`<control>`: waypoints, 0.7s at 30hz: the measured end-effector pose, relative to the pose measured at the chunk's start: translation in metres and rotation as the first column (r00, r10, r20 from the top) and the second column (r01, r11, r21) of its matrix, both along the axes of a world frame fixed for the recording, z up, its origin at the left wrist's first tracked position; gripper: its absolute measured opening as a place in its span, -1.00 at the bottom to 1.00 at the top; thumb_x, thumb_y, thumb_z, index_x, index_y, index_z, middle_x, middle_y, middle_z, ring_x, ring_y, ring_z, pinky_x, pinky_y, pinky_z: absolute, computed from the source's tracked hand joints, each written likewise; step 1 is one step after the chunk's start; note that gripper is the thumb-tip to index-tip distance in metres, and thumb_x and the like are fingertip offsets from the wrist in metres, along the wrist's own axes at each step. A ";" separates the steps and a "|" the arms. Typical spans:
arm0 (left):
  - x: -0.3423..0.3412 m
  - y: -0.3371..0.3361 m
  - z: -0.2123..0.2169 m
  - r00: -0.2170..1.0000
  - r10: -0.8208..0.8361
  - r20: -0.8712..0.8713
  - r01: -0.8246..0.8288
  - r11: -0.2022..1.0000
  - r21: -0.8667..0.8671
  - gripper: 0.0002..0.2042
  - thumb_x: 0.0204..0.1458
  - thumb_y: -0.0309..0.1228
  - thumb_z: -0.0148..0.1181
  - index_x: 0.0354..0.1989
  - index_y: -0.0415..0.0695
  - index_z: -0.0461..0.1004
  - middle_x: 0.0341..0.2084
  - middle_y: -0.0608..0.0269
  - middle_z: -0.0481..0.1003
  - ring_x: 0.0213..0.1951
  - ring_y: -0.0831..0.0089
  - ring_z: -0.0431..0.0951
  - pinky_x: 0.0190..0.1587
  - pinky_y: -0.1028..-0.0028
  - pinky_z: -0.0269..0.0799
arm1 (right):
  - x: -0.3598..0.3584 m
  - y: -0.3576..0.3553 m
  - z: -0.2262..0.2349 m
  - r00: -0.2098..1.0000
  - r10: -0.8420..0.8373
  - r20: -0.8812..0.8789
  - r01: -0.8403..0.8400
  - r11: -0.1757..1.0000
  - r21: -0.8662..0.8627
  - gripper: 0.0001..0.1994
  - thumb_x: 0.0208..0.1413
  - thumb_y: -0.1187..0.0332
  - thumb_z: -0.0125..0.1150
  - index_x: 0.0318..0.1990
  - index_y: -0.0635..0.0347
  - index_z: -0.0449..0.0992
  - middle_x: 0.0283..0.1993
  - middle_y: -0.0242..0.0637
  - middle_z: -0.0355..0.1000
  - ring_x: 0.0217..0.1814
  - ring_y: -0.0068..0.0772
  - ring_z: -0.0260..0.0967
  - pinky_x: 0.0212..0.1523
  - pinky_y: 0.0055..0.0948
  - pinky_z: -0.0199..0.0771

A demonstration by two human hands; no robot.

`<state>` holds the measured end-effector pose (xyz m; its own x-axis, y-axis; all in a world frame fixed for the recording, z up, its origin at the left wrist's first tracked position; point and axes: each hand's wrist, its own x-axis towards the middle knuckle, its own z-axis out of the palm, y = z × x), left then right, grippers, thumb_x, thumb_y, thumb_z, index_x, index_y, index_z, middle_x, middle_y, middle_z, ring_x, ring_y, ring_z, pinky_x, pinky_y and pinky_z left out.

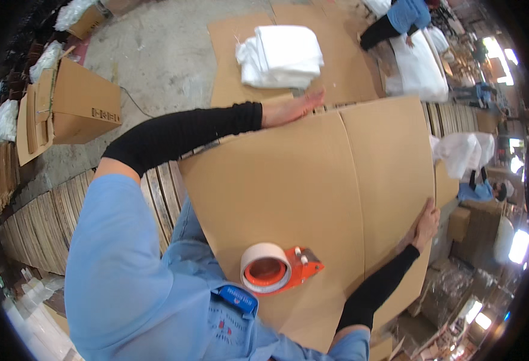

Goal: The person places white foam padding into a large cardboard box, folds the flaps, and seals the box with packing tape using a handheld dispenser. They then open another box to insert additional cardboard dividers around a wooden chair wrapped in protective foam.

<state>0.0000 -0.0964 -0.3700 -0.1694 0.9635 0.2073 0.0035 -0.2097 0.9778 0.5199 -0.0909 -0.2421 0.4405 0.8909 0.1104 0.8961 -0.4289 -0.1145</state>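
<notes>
A large brown flattened cardboard box (276,186) lies in front of my body, with a crease running across its right part. My left hand (294,109) is at its far edge, fingers stretched out and the palm side against the cardboard. At the right edge, my right hand (424,227) has its fingers bent about the board's rim; part of them is hidden. On the near part of the cardboard rests an orange tape dispenser (303,268) with a wide roll of pale tape, touched by neither hand.
Folded white sheeting (285,57) sits on flat cardboard on the floor ahead. An opened carton (84,102) stands at the left. Stacked board edges (41,228) run beneath the cardboard. A co-worker (400,21) bends near white bundles at the far right; another person (481,189) is farther right.
</notes>
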 end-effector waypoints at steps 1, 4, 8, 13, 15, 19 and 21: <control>-0.003 -0.001 -0.001 0.995 -0.044 -0.088 0.048 0.998 0.048 -0.36 0.20 -0.02 0.08 0.37 -0.15 0.25 0.30 -0.06 0.31 0.36 0.12 0.27 0.43 0.11 -0.01 | -0.001 0.005 -0.003 1.000 -0.004 0.007 0.004 1.000 0.012 -0.19 0.25 -0.41 -0.21 0.04 0.29 0.51 0.10 0.13 0.48 0.23 0.18 0.35 0.24 0.04 0.24; -0.055 0.021 0.039 0.919 -0.081 -0.386 0.114 0.991 0.064 -0.29 0.12 -0.17 0.26 0.42 -0.18 0.18 0.32 -0.01 0.28 0.39 0.14 0.22 0.51 0.11 -0.16 | -0.004 -0.001 -0.004 1.000 -0.016 -0.003 0.016 1.000 -0.020 -0.18 0.25 -0.42 -0.23 0.06 0.27 0.50 0.11 0.13 0.47 0.23 0.19 0.35 0.25 0.06 0.23; -0.153 0.092 0.056 0.186 -0.011 -0.983 0.234 0.972 0.033 -0.31 0.10 -0.26 0.28 0.39 -0.20 0.22 0.20 0.00 0.37 0.31 0.16 0.30 0.53 0.07 -0.22 | -0.010 -0.006 -0.002 0.999 -0.031 0.041 0.034 0.997 -0.070 -0.12 0.23 -0.45 -0.25 0.14 0.30 0.44 0.19 0.11 0.43 0.29 0.19 0.31 0.29 0.08 0.18; -0.055 0.151 0.074 0.245 -0.346 -0.906 0.380 0.893 -0.239 -0.60 0.30 -0.15 0.10 0.16 -0.16 0.44 -0.03 0.14 0.52 0.02 0.27 0.49 0.21 0.24 0.26 | -0.010 -0.003 0.003 0.997 -0.030 0.069 0.031 0.999 -0.023 -0.11 0.22 -0.46 -0.25 0.18 0.30 0.42 0.21 0.10 0.43 0.33 0.13 0.29 0.33 0.06 0.15; 0.010 0.159 0.051 0.626 -0.523 -0.579 0.524 0.831 -0.186 -0.57 0.37 -0.08 -0.01 0.20 -0.13 0.43 -0.05 0.22 0.52 -0.01 0.32 0.50 0.20 0.31 0.34 | -0.013 -0.001 0.006 0.997 -0.049 0.064 0.048 0.999 0.013 -0.11 0.22 -0.46 -0.25 0.18 0.29 0.42 0.20 0.10 0.43 0.33 0.13 0.28 0.33 0.05 0.14; 0.042 0.149 0.043 0.740 -0.573 -0.353 0.628 0.777 0.056 -0.47 0.37 0.00 -0.05 0.37 -0.07 0.26 0.03 0.26 0.42 0.08 0.30 0.40 0.34 0.22 0.19 | -0.019 -0.002 0.004 0.995 -0.015 0.099 0.019 0.999 -0.042 -0.13 0.24 -0.45 -0.27 0.19 0.25 0.43 0.18 0.11 0.43 0.30 0.17 0.31 0.31 0.07 0.19; 0.000 0.116 0.042 0.702 -0.541 -0.463 0.644 0.760 0.087 -0.42 0.35 0.02 -0.04 0.42 -0.03 0.19 0.06 0.25 0.37 0.12 0.27 0.35 0.39 0.15 0.12 | -0.017 0.001 0.003 0.998 -0.019 0.061 0.025 0.995 -0.102 -0.15 0.24 -0.45 -0.27 0.17 0.23 0.44 0.15 0.12 0.44 0.27 0.20 0.33 0.28 0.09 0.23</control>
<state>-0.0001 0.0195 -0.3279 0.5647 0.7496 0.3454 0.1654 -0.5128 0.8424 0.5028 -0.0900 -0.2392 0.4555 0.8890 0.0463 0.8902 -0.4553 -0.0150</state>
